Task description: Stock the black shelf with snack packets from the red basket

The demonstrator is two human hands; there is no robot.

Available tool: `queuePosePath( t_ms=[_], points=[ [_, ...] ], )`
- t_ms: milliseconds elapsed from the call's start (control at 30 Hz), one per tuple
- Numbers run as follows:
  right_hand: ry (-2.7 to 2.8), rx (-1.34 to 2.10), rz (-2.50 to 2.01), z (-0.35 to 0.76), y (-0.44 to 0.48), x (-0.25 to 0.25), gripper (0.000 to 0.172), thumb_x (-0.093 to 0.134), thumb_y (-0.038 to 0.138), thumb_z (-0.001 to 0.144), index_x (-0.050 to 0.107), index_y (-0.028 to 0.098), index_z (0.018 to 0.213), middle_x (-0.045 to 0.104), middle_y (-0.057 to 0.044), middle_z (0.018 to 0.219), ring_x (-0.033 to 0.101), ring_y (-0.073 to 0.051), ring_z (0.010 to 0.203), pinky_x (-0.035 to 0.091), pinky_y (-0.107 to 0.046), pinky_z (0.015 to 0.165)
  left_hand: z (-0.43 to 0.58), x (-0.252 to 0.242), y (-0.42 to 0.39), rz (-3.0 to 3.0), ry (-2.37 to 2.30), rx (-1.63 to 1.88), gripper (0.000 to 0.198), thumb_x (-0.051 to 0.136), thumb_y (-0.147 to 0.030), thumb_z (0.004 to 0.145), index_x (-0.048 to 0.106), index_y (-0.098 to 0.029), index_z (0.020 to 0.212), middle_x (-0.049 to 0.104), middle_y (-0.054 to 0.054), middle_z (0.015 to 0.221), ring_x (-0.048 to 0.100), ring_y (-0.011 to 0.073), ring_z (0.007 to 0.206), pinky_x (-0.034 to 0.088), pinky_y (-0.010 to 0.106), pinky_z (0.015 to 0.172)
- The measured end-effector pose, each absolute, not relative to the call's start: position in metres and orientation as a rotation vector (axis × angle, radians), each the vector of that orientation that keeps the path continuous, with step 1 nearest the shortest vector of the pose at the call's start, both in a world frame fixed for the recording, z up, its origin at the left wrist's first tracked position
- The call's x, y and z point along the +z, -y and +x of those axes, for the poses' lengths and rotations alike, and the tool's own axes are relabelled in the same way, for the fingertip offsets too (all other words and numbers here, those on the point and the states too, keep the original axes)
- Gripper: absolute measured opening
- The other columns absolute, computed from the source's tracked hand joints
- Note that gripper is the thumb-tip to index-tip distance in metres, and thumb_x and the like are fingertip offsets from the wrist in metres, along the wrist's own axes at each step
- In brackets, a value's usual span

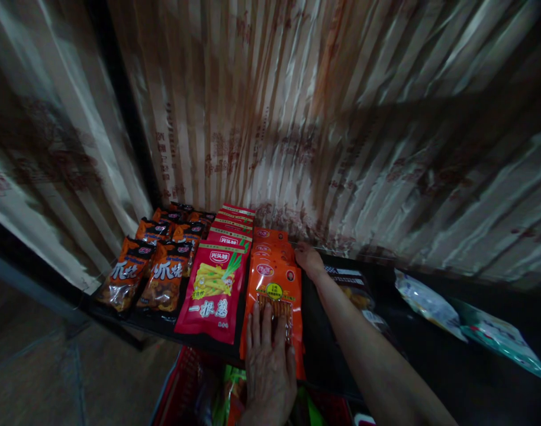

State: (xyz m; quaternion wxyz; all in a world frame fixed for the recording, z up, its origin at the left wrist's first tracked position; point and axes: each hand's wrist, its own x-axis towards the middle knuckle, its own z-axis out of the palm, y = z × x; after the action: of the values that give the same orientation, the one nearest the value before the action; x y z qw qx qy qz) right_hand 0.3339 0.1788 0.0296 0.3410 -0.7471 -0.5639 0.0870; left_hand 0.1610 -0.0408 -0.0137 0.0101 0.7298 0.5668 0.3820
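Note:
My left hand (270,370) lies with straight fingers on the front of an orange snack bag (270,290), low on its clear window. This bag is the front one of a row of several orange bags that overlap toward the back. Beside the rear of this row, my right hand (309,260) touches the right edge of the orange bags. Its fingers are mostly hidden there, so its grip is unclear. Left of the orange row stand several red snack bags (213,290) with a picture of yellow sticks and green onion.
Several orange-and-black snack bags (163,278) stand at the shelf's left end. Under my right forearm lies a dark brown packet (353,284). A white-blue packet (425,302) and a green packet (501,337) lie farther right. A red basket (175,384) with packets sits below. A pleated curtain (279,118) hangs behind.

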Motion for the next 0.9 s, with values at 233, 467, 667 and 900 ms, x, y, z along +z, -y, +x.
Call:
queuePosePath(
  t_ms=[233, 467, 667, 900],
  points=[
    [1.234, 0.507, -1.930, 0.335, -0.185, 0.025, 0.024, 0.062, 0.021, 0.068, 0.070, 0.015, 0.090, 0.071, -0.012, 0.097, 0.064, -0.026, 0.098, 0.047, -0.034, 0.085, 0.161, -0.011, 0.042, 2.272, -1.796, 1.162, 0.056, 0.052, -0.039, 0.085, 0.037, -0.032, 0.139, 0.036, 0.000, 0.147, 0.033, 0.0282, 0.134, 0.037, 0.048, 0.105],
    [1.031, 0.877, -1.670, 0.321, -0.176, 0.031, 0.015, 0.070, 0.024, 0.067, 0.067, 0.014, 0.078, 0.070, -0.006, 0.064, 0.067, -0.018, 0.057, 0.053, -0.026, 0.053, 0.161, -0.009, 0.041, 2.288, -1.797, 1.205, 0.054, 0.054, -0.040, 0.084, 0.042, -0.030, 0.136, 0.037, 0.000, 0.147, 0.032, 0.0280, 0.135, 0.037, 0.046, 0.106],
    [0.928, 0.936, -1.561, 0.318, -0.172, 0.036, 0.016, 0.076, 0.018, 0.062, 0.064, 0.017, 0.073, 0.068, -0.001, 0.057, 0.063, -0.014, 0.049, 0.051, -0.021, 0.045, 0.159, -0.006, 0.042, 2.287, -1.763, 1.160, 0.055, 0.051, -0.039, 0.086, 0.038, -0.030, 0.139, 0.034, 0.001, 0.148, 0.028, 0.0284, 0.137, 0.036, 0.048, 0.107],
    [0.910, 1.093, -1.531, 0.315, -0.166, 0.040, 0.011, 0.072, 0.019, 0.069, 0.065, 0.016, 0.076, 0.071, -0.003, 0.066, 0.065, -0.014, 0.054, 0.054, -0.023, 0.051, 0.158, -0.005, 0.044, 2.283, -1.755, 1.116, 0.056, 0.050, -0.039, 0.086, 0.036, -0.029, 0.140, 0.029, 0.001, 0.150, 0.025, 0.0301, 0.138, 0.035, 0.050, 0.108]
  ],
)
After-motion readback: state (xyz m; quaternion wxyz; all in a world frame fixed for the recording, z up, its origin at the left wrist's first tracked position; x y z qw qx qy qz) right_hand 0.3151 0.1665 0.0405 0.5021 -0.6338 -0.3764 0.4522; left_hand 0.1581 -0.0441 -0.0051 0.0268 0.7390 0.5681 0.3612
